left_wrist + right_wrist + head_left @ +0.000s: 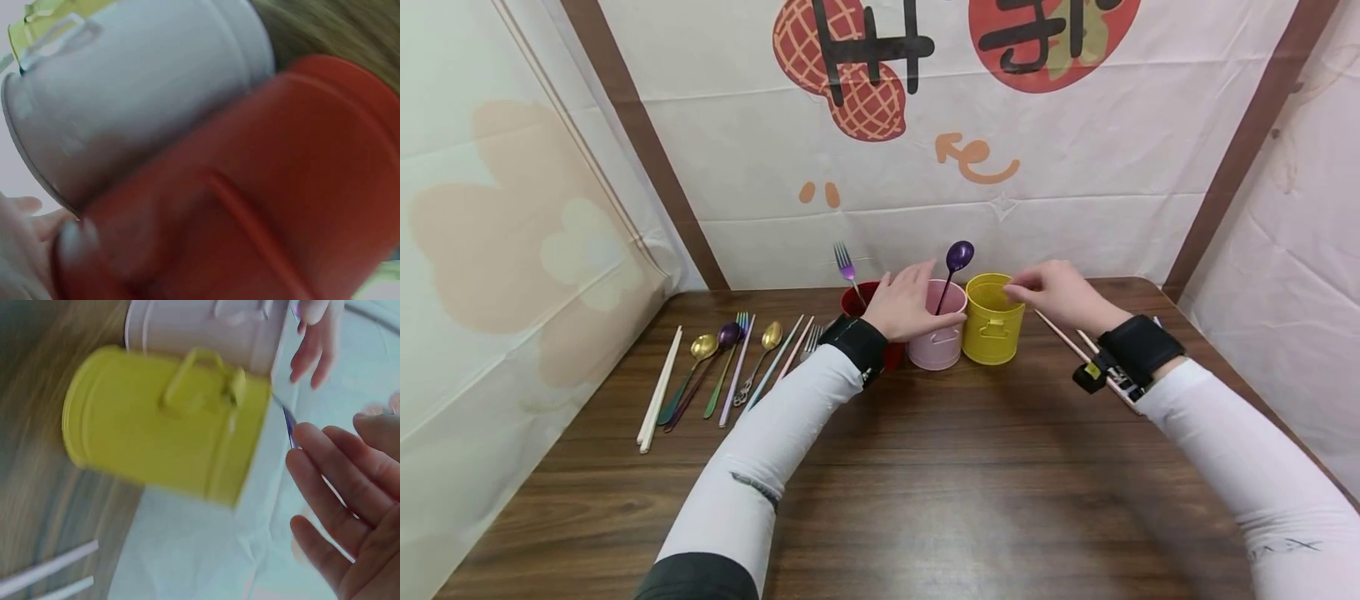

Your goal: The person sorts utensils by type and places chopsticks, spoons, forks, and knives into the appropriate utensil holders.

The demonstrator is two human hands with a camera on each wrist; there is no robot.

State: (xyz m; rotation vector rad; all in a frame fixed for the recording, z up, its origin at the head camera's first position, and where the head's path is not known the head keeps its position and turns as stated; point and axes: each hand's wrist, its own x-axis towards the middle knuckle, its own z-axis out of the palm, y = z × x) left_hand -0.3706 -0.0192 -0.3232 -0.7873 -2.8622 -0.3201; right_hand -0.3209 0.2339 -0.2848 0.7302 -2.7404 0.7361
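Note:
Three small metal buckets stand side by side at the back of the table: red (893,357), pink (936,352) and yellow (992,343). A purple fork (846,267) leans up out of the red bucket, and a purple spoon (959,255) stands in the pink one. My left hand (912,304) reaches over the red and pink buckets with fingers extended, holding nothing visible; whether it touches a rim cannot be told. Beside the yellow bucket's rim is my right hand (1060,292). The right wrist view shows its fingers (340,478) loosely bent, with nothing between them.
On the left lie white chopsticks (661,392), gold spoons (703,347), another purple spoon (728,336), forks and coloured chopsticks. More chopsticks (1060,335) lie on the right, partly behind the right wrist. A printed cloth (737,167) hangs behind the table.

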